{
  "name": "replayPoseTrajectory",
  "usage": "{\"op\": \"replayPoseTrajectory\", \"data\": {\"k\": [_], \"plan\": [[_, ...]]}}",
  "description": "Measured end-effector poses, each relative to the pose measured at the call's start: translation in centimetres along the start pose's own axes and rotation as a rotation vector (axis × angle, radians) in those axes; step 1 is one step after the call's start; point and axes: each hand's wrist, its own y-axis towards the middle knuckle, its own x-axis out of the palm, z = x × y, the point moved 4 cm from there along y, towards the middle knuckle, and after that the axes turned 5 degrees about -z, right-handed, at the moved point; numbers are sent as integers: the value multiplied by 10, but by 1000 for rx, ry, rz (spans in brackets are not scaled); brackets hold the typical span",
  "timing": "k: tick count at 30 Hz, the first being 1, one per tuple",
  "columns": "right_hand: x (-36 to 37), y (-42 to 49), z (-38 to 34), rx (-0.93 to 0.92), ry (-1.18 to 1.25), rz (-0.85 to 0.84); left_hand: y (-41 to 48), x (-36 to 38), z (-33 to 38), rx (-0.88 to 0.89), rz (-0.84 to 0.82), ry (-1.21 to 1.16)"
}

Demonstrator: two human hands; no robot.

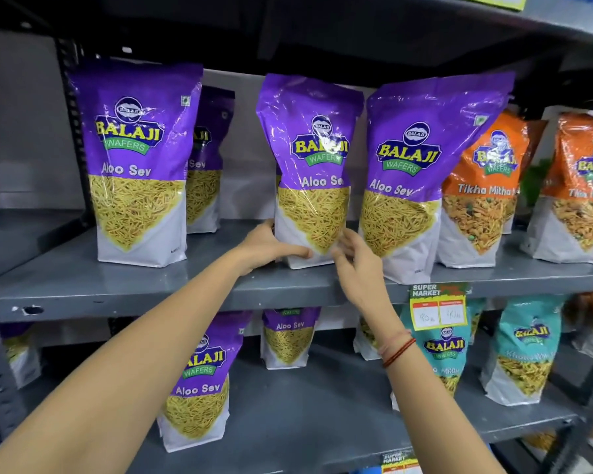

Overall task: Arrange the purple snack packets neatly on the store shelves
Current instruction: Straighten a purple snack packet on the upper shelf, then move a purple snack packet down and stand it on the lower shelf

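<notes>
Three purple Aloo Sev packets stand upright in the front row of the upper grey shelf (124, 285). The middle packet (310, 159) is held at its white base from both sides: my left hand (271, 246) grips its lower left corner, my right hand (355, 260) touches its lower right edge. The left packet (136, 159) stands apart, with another purple packet (209, 155) behind it. The right packet (415, 172) stands close beside the held one, slightly nearer the shelf edge. On the lower shelf stand more purple packets, one in front (199, 384) and one further back (288, 336).
Orange Tikha Mitha packets (480, 193) stand right of the purple ones on the upper shelf. Teal packets (524, 350) fill the lower shelf's right side. A yellow price tag (437, 309) hangs from the upper shelf's front edge. A perforated metal upright (74, 138) bounds the left.
</notes>
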Motion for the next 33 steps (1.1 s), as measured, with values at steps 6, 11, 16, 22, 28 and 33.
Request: {"op": "replayPoseTrajectory", "data": {"k": [6,11,16,22,28,33], "plan": [[-1,-8,-1,24,43,-22,-39,-19,-1,43,-106,-3],[7,-20,-16,-43,270,-182,-77,-29,-1,111,-164,-37],[3,-43,-27,-124,385,-120,-109,-25,3,196,-79,-21],[-9,-95,-18,-163,449,-113,-153,-3,-6,281,-66,-13],[3,-146,20,-53,386,-149,-178,29,-59,224,-124,-38],[26,-170,58,40,300,-180,-180,53,-118,88,-175,8]]}}
